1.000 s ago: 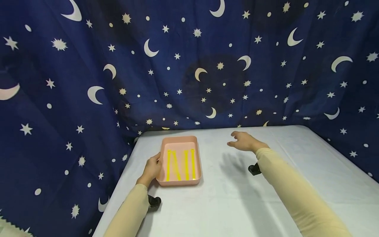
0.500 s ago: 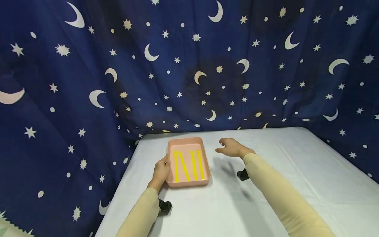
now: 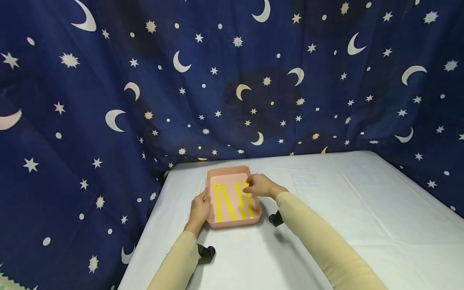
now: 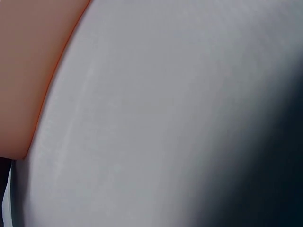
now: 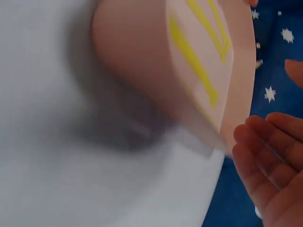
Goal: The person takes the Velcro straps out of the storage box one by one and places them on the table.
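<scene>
A shallow pink tray (image 3: 232,224) stands on the table with several thin yellow strips (image 3: 228,202) lying inside it, much like cable ties with small heads. My left hand (image 3: 199,209) holds the tray by its left side wall. The left wrist view shows only the tray wall (image 4: 33,71) and tablecloth, not the hand. Over the tray's right side hovers my right hand (image 3: 262,186), its fingers near the top of the rightmost strips and partly covering them. In the right wrist view this hand (image 5: 274,165) has loosely bent fingers and holds nothing.
A white cloth (image 3: 348,225) covers the table, which reaches well to the right of the tray. Behind and at the sides hangs a dark blue curtain (image 3: 224,88) with moons and stars. A black wrist camera (image 3: 276,218) sits under the right forearm.
My right hand has moved left from the bare tablecloth to above the tray's right side. The tray has shifted right and turned slightly, with my left hand keeping its hold.
</scene>
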Demonstrator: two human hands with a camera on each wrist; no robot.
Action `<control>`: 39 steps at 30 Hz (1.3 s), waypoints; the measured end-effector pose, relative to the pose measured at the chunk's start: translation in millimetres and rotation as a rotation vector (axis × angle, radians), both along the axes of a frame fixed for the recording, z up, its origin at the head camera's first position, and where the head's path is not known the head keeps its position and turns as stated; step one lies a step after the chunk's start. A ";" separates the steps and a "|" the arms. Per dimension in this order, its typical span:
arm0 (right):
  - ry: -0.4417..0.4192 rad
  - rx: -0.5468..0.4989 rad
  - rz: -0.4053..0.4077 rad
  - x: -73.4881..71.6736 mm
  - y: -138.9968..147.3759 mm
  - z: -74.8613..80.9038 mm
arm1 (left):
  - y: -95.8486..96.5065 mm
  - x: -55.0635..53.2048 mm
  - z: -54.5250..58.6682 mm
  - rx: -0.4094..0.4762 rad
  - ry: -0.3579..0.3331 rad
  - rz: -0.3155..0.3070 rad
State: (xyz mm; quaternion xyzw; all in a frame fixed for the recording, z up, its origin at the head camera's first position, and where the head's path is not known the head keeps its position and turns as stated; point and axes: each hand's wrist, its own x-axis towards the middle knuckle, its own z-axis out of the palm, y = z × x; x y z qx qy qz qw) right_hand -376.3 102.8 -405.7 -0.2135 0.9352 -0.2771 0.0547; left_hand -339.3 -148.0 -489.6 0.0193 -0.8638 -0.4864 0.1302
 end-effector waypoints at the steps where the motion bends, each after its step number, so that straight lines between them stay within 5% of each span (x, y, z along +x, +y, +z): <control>1: -0.012 -0.012 -0.001 1.2 -5.4 -2.0 | 0.2 -0.2 0.4 0.001 0.005 0.005; 8: -0.104 -0.114 -0.025 10.3 -38.7 -19.6 | 4.0 -2.8 0.4 0.030 0.012 0.006; 18: -0.149 -0.150 -0.184 17.6 -61.5 -35.3 | 9.0 -4.3 5.2 0.084 -0.004 -0.003; 39: -0.044 -0.067 -0.364 16.7 -92.6 -57.0 | 4.8 1.5 -6.8 0.138 0.007 0.025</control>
